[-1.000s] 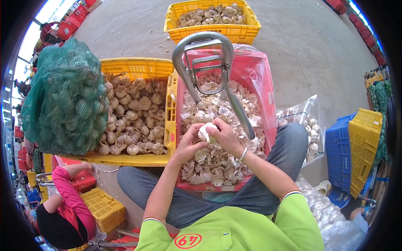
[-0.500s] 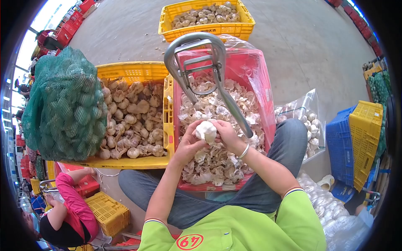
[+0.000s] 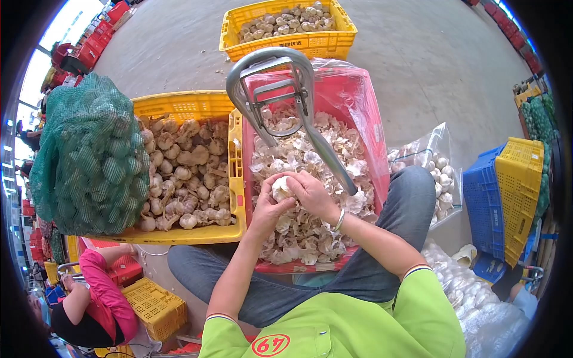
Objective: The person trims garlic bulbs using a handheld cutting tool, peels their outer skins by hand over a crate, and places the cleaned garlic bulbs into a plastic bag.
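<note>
Fingers of your left hand (image 3: 268,206) and right hand (image 3: 313,197) close narrowly around one pale garlic bulb (image 3: 280,188), which you hold up over the front half of the pink tub (image 3: 373,155). From the way both hands meet on it, the step in hand looks like close fingertip work on the bulb's surface (your fingers hide much of it, so I cannot tell how much skin is on). From this grip, the next move calls for a light pinch on one side and steady support on the other, so the bulb does not slip. Under your hands lie loose papery skins (image 3: 298,241), and a bent metal frame (image 3: 329,155) slants above them, close beyond your right hand. Left of the tub, a yellow crate (image 3: 241,191) holds unpeeled, stemmed bulbs beside a green net sack (image 3: 89,161); a clear bag (image 3: 441,179) of whiter bulbs sits right. Farthest ahead is another filled crate (image 3: 334,45).
</note>
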Motion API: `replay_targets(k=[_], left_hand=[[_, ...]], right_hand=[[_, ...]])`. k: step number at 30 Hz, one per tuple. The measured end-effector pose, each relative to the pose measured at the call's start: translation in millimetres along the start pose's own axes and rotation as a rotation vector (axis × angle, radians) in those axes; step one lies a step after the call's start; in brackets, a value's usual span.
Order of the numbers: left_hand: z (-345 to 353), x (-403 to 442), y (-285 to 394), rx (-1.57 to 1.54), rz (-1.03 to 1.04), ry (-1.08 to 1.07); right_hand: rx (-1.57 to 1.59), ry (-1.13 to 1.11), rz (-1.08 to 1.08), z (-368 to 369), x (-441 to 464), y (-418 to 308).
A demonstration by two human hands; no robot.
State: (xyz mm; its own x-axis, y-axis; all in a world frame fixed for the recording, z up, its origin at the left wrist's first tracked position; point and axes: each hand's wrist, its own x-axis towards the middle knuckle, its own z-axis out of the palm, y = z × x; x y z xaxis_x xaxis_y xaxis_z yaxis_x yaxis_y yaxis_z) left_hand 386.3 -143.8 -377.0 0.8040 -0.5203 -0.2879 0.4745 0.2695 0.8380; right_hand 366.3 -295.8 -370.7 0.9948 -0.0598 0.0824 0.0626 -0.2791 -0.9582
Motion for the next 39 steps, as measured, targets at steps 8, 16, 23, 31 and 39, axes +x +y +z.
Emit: replay_targets(k=[8, 16, 23, 31, 39], left_hand=[[5, -5, 5, -0.384, -0.075, -0.024], [-15, -4, 12, -0.718, -0.14, -0.154], [-5, -3, 14, -0.857, -0.224, -0.187], [-7, -7, 6, -0.428, -0.355, -0.091], [12, -12, 9, -0.133, -0.254, -0.359]], right_hand=[[0.018, 0.136, 0.083, 5, 0, 3], [-0.319, 0.028, -0.094, -4, 6, 12], [0.007, 0.02, -0.115, -9, 3, -17], [-0.086, -0.05, -0.327, -2, -1, -19], [-0.082, 0.331, -0.623, -96, -27, -104]])
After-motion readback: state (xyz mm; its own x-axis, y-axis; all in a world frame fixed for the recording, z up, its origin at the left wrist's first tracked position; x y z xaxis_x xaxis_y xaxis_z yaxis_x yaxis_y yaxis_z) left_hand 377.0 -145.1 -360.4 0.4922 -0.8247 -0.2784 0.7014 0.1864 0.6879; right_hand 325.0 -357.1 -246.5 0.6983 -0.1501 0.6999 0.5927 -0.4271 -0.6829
